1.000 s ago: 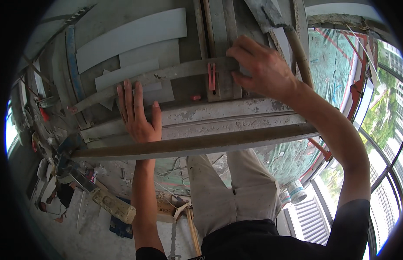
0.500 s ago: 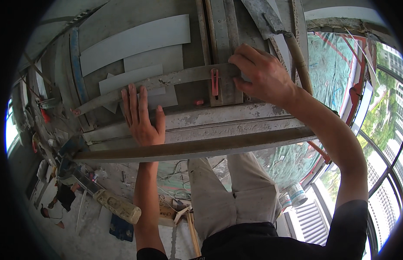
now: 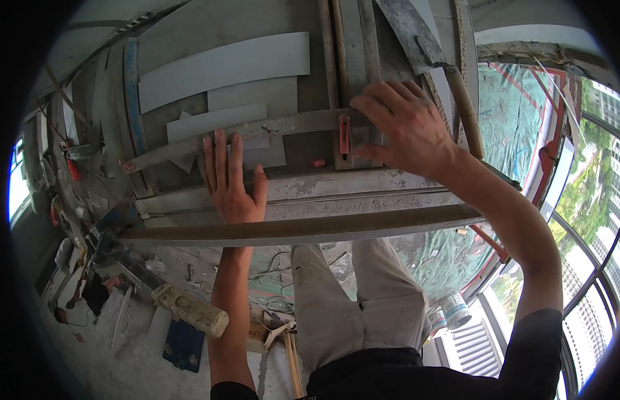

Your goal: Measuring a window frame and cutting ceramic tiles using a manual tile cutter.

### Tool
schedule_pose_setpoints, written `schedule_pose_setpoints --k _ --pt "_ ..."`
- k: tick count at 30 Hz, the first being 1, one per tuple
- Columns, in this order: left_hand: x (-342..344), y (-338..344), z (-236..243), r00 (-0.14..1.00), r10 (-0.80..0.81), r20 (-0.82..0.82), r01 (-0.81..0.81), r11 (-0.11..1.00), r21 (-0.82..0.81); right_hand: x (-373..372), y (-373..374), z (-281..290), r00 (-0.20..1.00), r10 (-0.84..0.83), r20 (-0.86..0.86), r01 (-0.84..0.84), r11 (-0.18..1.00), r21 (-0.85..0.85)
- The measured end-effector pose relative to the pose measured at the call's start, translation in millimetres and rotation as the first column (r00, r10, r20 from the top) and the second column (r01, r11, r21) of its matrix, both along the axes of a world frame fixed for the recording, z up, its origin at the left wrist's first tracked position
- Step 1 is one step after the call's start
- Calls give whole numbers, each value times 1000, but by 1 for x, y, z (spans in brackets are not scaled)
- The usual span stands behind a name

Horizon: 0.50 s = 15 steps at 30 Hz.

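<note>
A long grey strip (image 3: 300, 123), slightly curved, lies across the work surface in front of me. My left hand (image 3: 235, 187) rests flat over its near edge, fingers stretched forward and thumb apart. At the strip's right end, my right hand (image 3: 410, 133) arches over it. Its bent fingers lie at the far edge, while the thumb is spread off toward me, near a narrow red slotted piece (image 3: 345, 137). That red piece overlaps the strip and a flat bar beneath. Closer to me sits a small red bit (image 3: 318, 163). The right hand's underside is hidden.
Pale flat sheets (image 3: 226, 63) lie beyond the strip. A long bar (image 3: 303, 228) crosses above my left forearm, beside a tool with a worn handle (image 3: 190, 310). A wooden-handled blade (image 3: 426, 53) is at the far right. Tins (image 3: 454, 310) stand near the windows.
The whole view has shifted, with things sitting slightly farther right and lower. My right thumb has spread away from the fingers toward the red piece. My left hand stays flat on the strip.
</note>
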<state>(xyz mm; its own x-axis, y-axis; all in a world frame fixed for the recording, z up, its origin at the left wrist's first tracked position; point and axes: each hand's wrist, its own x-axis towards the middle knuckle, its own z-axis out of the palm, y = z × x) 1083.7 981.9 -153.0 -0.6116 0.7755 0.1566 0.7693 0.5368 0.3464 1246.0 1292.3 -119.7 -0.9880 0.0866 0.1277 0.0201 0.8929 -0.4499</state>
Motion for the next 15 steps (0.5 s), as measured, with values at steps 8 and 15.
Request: schedule_pose_setpoints --k 8,15 --pt "-2 -3 3 1000 8 9 -8 1000 13 -25 -7 -4 994 -92 -63 85 991 -101" --pt "-6 -5 4 1000 -1 27 0 1000 13 -38 -10 6 850 -355 389 521 675 -522"
